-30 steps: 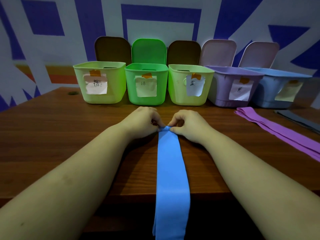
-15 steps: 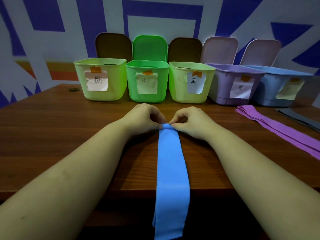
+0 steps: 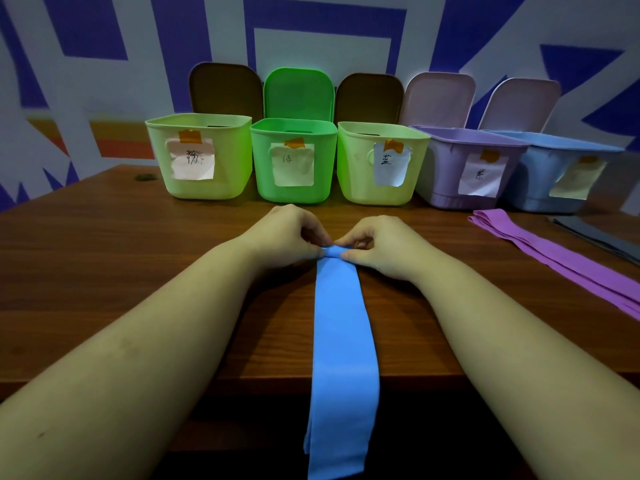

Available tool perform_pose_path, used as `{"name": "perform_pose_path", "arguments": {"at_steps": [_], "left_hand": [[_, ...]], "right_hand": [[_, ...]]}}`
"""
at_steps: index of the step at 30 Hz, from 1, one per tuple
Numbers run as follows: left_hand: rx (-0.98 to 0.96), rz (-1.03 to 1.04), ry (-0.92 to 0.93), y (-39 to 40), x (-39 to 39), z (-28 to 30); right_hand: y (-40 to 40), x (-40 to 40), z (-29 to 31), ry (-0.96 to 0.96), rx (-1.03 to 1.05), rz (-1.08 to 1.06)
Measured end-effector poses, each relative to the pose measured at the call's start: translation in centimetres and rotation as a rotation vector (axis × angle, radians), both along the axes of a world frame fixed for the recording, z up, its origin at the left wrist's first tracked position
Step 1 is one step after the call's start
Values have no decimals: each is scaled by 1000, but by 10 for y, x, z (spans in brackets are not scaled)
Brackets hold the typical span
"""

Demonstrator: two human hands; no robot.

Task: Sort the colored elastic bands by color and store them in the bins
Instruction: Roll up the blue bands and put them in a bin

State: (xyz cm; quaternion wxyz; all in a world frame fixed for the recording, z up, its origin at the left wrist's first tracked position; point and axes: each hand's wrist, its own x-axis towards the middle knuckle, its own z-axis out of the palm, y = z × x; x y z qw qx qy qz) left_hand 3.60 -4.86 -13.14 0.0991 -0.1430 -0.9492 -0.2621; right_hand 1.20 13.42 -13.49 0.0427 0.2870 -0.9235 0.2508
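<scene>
A long blue elastic band (image 3: pixel 341 344) lies down the middle of the wooden table (image 3: pixel 104 271) and hangs over its front edge. Its far end is curled into a small roll. My left hand (image 3: pixel 287 233) and my right hand (image 3: pixel 377 244) both pinch that rolled end, fingertips nearly meeting. A row of open bins stands behind: a yellow-green bin (image 3: pixel 228 147), a green bin (image 3: pixel 325 157), a second yellow-green bin (image 3: pixel 353 161), a purple bin (image 3: pixel 446 168) and a light blue bin (image 3: pixel 540 174), each with a paper label.
A purple band (image 3: pixel 568 268) lies flat at the right of the table, with a dark grey band (image 3: pixel 599 237) beyond it. The bin lids stand open against the patterned wall. The table's front edge runs just beneath my forearms.
The far end of the blue band has been rolled a little further toward me, and both hands have stayed on it. The camera has shifted slightly.
</scene>
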Motion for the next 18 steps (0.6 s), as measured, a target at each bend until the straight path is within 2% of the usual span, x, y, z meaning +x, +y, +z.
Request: {"name": "perform_pose_path", "arguments": {"at_steps": [8,13,18], "left_hand": [[-28,45,45,2,-2,-6],[-12,12,35,1,-2,-5],[8,-41,-21,-2,-2,0]], "right_hand": [[-9,-4,-3,166,259,-68],[-4,-3,-5,117,81,-63],[2,-2,1,7,32,-10]]}}
